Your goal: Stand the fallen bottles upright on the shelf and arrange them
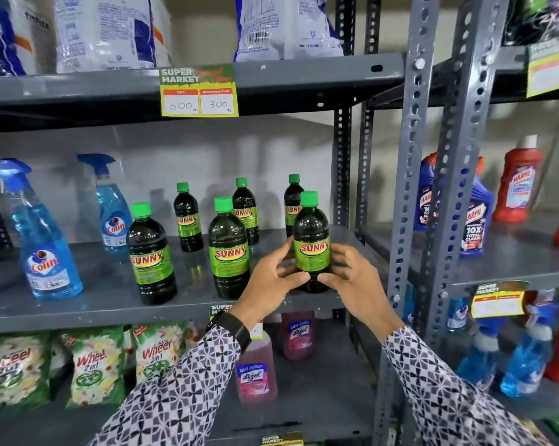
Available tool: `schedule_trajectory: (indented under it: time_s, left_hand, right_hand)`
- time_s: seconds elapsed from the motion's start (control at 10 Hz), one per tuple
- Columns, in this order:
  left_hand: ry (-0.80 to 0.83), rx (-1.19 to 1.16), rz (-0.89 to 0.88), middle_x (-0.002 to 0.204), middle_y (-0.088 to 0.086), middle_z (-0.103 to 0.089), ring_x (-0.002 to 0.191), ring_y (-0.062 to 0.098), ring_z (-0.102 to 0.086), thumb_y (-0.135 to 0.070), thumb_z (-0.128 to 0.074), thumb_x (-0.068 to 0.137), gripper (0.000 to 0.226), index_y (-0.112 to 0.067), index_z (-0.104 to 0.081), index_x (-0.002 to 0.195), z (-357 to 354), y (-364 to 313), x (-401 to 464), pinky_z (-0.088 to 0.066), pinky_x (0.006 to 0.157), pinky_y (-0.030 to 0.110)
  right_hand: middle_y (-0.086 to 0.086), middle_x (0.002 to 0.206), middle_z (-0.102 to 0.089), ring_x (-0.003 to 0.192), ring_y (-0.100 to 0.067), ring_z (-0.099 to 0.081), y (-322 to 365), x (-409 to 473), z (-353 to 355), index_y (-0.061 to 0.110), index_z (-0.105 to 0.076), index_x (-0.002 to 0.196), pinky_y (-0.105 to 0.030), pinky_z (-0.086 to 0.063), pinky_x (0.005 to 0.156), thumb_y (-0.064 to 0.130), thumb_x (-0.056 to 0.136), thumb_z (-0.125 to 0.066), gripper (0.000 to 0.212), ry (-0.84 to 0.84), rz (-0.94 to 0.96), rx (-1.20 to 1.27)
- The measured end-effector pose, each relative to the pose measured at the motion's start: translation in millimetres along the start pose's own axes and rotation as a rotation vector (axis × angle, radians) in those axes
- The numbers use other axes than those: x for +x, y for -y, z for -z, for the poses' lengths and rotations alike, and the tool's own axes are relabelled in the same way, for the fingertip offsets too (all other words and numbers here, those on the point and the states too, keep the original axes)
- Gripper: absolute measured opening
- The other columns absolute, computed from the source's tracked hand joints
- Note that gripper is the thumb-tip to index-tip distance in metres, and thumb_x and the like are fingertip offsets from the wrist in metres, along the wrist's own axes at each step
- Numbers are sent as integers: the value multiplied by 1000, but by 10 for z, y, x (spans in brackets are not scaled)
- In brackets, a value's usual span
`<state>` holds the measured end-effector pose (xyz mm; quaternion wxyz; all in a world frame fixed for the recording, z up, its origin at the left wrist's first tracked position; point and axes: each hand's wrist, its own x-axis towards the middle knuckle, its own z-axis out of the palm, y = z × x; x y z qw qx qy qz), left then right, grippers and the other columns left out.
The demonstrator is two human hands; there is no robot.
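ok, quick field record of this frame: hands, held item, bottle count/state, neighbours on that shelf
left hand: gripping the held bottle low on its left side
right hand: gripping the same bottle on its right side
held bottle: dark Sunny bottle, green cap, upright, at the front right of the middle shelf
other Sunny bottles: five, all upright; two in front, three behind
fallen bottles: none visible
neighbours: two blue Colin spray bottles at the left

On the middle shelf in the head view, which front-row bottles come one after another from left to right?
Front Colin spray bottle → left Sunny bottle → middle Sunny bottle → held Sunny bottle, between left hand and right hand.
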<state>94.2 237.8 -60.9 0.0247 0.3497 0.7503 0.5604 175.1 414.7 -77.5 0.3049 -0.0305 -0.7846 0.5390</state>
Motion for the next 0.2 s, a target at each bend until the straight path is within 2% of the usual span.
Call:
schedule_trajectory:
  time_s: [0.1,0.2]
  left_hand:
    - [-5,16,15,142,-11,-59,129,7,-59,-13,-78,85,89,-24,-29,158,16,48,20,-48,112,35]
    - [-23,10,-15,144,-5,-58,126,6,-61,-13,-77,86,89,-29,-28,158,-34,-108,-101,-48,112,39]
  right_hand:
    - [3,133,-71,119,-15,-71,-26,15,14,19,-58,142,-45,-58,108,1,87,-84,64,16,0,-9]
    - [4,141,-68,128,-13,-67,49,-53,5,20,-57,146,-45,-54,113,8,89,-83,64,1,31,-38]
